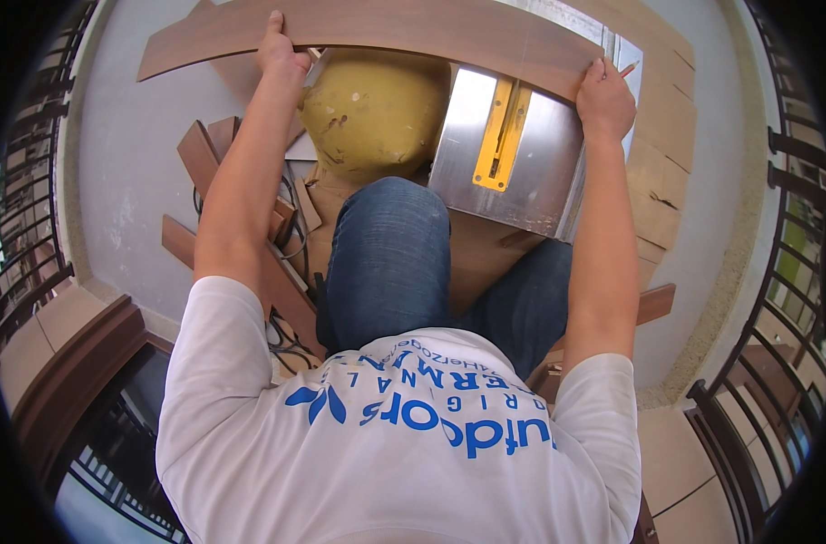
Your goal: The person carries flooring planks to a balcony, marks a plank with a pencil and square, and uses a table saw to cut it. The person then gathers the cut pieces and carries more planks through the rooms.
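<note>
A long brown wood plank (413, 29) stretches from side to side at the far end, its right part over a metal table saw (458, 136) with a yellow slotted insert (499, 150). My left hand (280, 53) is closed on the plank's near edge, thumb on top, left of its middle. At the plank's right end, my right hand (605, 102) is closed on its corner. A thin pencil (627, 70) sticks out from the fingers of that hand. Below the plank, between my arms, sits a scuffed yellow rounded object (377, 113).
Offcuts of brown plank (200, 154) and dark cables lie to the left. Flattened cardboard (662, 172) covers the floor at the right. Black railings (32, 199) run along both sides, and a brown-framed glass door (105, 444) is at lower left.
</note>
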The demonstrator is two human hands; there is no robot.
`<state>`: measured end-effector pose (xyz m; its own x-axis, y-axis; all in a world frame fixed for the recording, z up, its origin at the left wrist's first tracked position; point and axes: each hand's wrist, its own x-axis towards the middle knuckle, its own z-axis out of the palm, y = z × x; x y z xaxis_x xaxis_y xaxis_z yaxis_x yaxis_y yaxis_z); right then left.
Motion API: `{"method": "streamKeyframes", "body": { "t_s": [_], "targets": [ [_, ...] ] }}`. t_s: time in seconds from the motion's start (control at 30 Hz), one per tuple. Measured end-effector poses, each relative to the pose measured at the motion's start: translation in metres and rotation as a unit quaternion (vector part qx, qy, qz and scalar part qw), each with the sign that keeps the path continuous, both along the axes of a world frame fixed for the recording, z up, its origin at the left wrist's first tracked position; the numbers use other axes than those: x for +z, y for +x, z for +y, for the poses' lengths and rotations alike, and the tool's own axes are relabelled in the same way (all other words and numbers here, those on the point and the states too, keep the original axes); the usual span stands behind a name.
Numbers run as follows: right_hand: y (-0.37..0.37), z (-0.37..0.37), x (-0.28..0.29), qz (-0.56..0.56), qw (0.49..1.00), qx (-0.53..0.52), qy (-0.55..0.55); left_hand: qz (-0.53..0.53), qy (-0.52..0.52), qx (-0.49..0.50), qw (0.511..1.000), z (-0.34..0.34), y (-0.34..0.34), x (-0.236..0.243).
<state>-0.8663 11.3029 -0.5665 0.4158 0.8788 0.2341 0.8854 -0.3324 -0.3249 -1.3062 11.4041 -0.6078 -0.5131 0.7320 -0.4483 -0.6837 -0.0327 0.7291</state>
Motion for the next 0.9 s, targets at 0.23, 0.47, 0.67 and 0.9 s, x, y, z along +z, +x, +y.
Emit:
{"method": "streamKeyframes", "body": {
  "t_s": [0.23,0.47,0.67,0.9],
  "targets": [
    [0.000,-0.003,0.000,-0.011,1.000,-0.001,-0.007,0.010,0.004,-0.012,1.000,-0.005,0.002,0.004],
    [-0.003,-0.007,0.001,-0.003,1.000,-0.002,-0.013,0.022,-0.004,-0.018,1.000,-0.011,-0.001,0.006],
    [-0.002,-0.013,0.000,-0.004,1.000,-0.007,-0.009,-0.015,-0.012,-0.024,1.000,-0.022,0.008,0.020],
    [-0.005,-0.019,0.000,0.002,1.000,-0.001,0.006,-0.005,-0.016,-0.006,1.000,-0.023,0.004,0.015]
  ]
}}
